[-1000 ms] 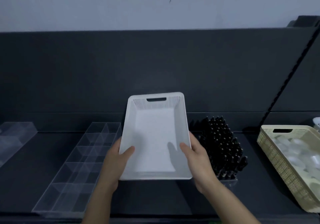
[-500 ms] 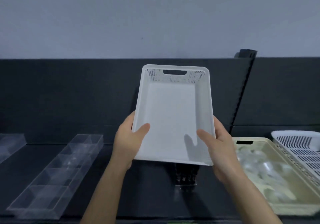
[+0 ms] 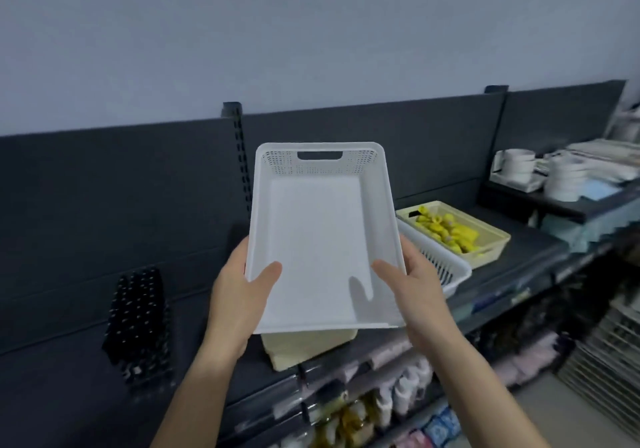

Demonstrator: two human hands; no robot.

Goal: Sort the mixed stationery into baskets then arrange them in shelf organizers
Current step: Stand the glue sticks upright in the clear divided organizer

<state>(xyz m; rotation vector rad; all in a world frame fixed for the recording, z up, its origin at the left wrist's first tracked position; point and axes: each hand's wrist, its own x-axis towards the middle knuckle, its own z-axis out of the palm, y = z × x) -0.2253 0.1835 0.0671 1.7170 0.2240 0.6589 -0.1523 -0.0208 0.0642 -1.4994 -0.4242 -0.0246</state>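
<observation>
grey wall (image 3: 311,32) | stacked white bowls (image 3: 564,179) | lower-shelf packaged goods (image 3: 391,402)

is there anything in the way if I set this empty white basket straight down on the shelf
Yes. A cream basket sits on the shelf directly under the white basket, which both hands hold; another white basket lies just right.

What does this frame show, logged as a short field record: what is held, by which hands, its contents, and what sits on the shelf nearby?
held item: white basket, lifted clear of the shelf, tilted toward the camera
left hand: grips the basket's left edge, thumb inside
right hand: grips the right edge, thumb inside
basket contents: nothing visible
shelf, left: black pens standing in a block
shelf, right: second white basket, then a cream basket holding yellow items
under held basket: another cream basket, mostly hidden
</observation>
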